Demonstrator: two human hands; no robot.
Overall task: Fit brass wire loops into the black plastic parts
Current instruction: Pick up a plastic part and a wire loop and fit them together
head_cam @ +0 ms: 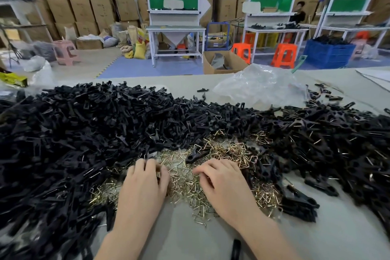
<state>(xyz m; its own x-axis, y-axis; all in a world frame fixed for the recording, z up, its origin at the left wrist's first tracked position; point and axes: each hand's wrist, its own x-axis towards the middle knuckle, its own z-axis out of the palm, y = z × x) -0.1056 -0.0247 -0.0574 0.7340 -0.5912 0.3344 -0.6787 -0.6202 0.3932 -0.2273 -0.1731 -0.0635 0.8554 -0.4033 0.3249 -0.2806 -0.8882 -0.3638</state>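
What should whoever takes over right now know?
Left hand: fingers curled, seemingly gripping a few loops.
Right hand: fingers curled into the loops; its grip is hidden.
Loops are piled between the hands, with a lone part on top.
Done: the right heap shows wire glints, so it is likely fitted.
Left: the left heap of bare parts. Neither hand visibly holds a part.
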